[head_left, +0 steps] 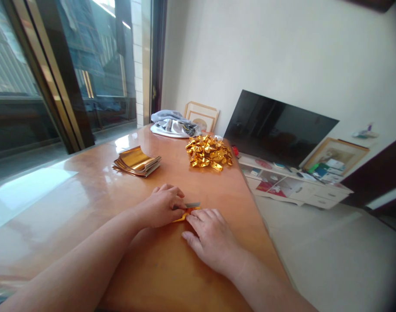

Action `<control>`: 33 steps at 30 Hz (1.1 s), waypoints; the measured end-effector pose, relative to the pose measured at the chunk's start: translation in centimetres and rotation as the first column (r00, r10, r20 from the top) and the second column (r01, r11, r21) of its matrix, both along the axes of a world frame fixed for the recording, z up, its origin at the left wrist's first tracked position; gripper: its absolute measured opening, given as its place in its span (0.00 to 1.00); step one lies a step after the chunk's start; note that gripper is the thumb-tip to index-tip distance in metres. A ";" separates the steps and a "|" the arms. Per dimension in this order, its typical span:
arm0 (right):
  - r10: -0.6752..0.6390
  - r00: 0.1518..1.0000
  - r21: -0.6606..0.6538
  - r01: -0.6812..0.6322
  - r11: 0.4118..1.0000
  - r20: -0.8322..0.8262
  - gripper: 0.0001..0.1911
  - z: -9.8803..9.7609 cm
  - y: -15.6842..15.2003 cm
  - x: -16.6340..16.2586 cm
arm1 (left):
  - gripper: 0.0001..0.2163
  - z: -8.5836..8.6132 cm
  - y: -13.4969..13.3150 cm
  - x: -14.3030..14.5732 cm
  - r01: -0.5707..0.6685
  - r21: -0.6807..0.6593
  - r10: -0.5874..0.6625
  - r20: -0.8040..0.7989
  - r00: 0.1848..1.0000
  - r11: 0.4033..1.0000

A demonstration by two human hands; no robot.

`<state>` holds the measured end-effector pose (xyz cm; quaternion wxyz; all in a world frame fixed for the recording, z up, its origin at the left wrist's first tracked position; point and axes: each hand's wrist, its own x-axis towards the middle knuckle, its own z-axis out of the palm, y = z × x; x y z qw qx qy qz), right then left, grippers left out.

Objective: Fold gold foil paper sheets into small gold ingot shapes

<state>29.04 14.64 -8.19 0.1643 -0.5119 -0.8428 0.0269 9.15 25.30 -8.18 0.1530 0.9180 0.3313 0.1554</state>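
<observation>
Glossy brown table point(165, 268), white wall point(217, 52), flat-screen television point(276, 130) beyond, left hand point(160, 206) pinching grey strip point(194, 204), right hand point(212, 238) loosely spread, fingertips touching gold foil point(181, 217).

A home living room, shown by the large television point(279, 130), low white cabinet point(298, 188) and framed pictures point(339, 156).

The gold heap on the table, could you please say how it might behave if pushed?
The gold heap would likely spread, looking loosely piled. It is probably light, as its material looks thin, and may slide on the glossy table.
</observation>
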 end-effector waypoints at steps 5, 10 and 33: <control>-0.012 1.000 -0.018 0.013 1.000 0.017 0.17 0.0 0.0 0.0 | 0.11 -0.2 0.0 0.1 0.013 -0.025 -0.013 0.010 1.000 1.000; -0.009 0.999 -0.017 0.010 1.000 0.032 0.17 -0.1 0.0 0.1 | 0.09 -0.6 -0.2 0.2 -0.031 -0.029 0.031 0.000 1.000 0.999; -0.051 0.997 -0.078 0.055 0.995 0.054 0.20 0.4 -0.3 0.0 | 0.16 0.2 1.0 -1.2 -0.051 -0.077 0.051 0.000 0.999 0.996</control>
